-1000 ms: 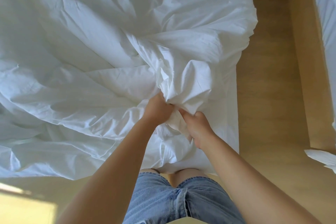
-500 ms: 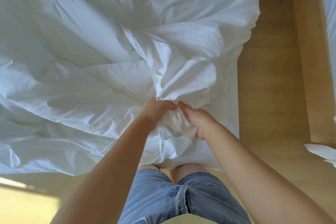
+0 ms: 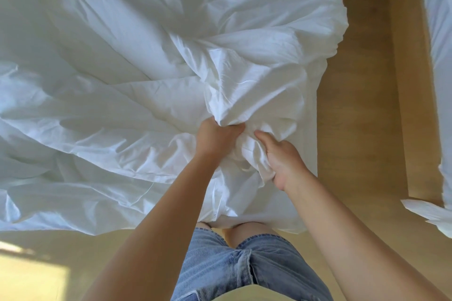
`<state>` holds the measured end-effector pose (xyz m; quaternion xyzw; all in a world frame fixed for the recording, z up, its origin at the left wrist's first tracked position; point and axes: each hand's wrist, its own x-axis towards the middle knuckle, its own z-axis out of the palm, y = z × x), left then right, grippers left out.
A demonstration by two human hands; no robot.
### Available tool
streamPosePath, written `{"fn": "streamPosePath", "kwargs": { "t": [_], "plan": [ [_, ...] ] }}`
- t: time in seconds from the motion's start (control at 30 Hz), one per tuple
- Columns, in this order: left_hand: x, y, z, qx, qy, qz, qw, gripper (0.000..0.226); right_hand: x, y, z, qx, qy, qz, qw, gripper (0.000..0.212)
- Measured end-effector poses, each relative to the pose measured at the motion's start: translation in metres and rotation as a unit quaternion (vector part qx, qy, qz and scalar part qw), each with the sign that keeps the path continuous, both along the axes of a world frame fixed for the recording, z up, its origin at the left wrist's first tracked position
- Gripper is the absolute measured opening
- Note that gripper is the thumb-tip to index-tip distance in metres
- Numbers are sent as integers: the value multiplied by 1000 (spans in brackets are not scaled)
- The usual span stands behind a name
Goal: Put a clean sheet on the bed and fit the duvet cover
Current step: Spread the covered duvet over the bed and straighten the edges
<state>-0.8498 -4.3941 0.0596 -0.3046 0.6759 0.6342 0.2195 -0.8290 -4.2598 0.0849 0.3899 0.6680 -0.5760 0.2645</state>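
A crumpled white duvet cover (image 3: pixel 127 85) lies spread over the bed and fills most of the view. Near the bed's front right corner the fabric is bunched into a raised wad (image 3: pixel 249 95). My left hand (image 3: pixel 215 138) grips the lower edge of that wad, fingers curled into the cloth. My right hand (image 3: pixel 281 156) sits just to the right of it, palm against a gathered fold with the fingers curled into it and the thumb pointing up. Whether a duvet lies inside the cover is hidden.
Wooden floor (image 3: pixel 354 117) runs along the bed's right side. A wooden frame (image 3: pixel 411 80) with white bedding (image 3: pixel 440 32) stands at the far right. A white cloth corner (image 3: pixel 430 215) hangs at the right edge. I stand at the bed's foot in denim shorts (image 3: pixel 244 266).
Both hands have shifted slightly away from me and re-gripped the bunched fabric. My right hand has turned palm-inward against the fold, and the wad has been pushed further onto the bed.
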Motion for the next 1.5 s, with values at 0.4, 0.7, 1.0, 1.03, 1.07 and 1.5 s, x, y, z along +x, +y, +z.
{"fn": "streamPosePath", "kwargs": {
  "t": [0.4,0.7,1.0,1.03,1.07,1.5],
  "plan": [
    [3,13,1,117,-37,-95,988,16,38,11,-4,383,110,173,901,72],
    [11,9,-8,125,-52,-61,989,16,31,5,-13,45,-54,-56,996,42],
    [5,2,-9,114,-36,-63,991,7,18,8,-24,299,91,163,936,41],
    [7,5,-9,106,-30,-64,992,9,17,10,-23,357,111,233,898,38],
    [8,8,-9,108,-30,-68,991,13,16,13,-23,406,130,292,856,33],
    [4,-6,-23,180,-86,87,976,12,-28,-14,-38,214,212,118,946,43]
  ]
}}
